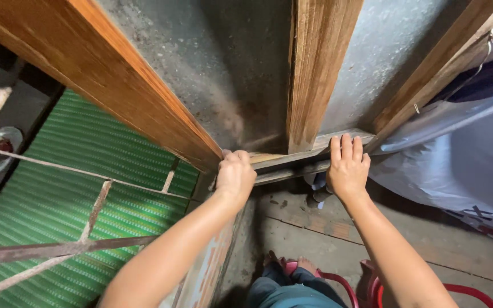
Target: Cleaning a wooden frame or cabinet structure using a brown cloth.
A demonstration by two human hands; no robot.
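Rough concrete floor (315, 239) lies nearest, with the person's feet in red sandals (292, 267) at the bottom edge and what may be a red plastic stool rim (457, 290) beside them, though the view cuts it off. Up from there both bare forearms reach forward to a thin grey wooden batten (292, 162) that runs crosswise at the foot of a timber frame. Left hand (235, 174) is clenched over the batten's left end, knuckles up, right where it meets the slanting reddish-brown beam (115, 85). Right hand (347, 165) lies flat with fingers stretched upward, pressing the batten's right part against the frame rather than gripping round it. Above the hands an upright wooden post (315, 68) stands between them, its foot meeting the batten. Behind it is a grey cement wall (223, 63). Off to the left a green corrugated sheet (75, 188) shows through thin rusty bars (58, 248); to the right hangs pale plastic sheeting (457, 154). As far as can be judged, the batten is held in place by hand only; no nail or tool shows, so fixing seems yet undone
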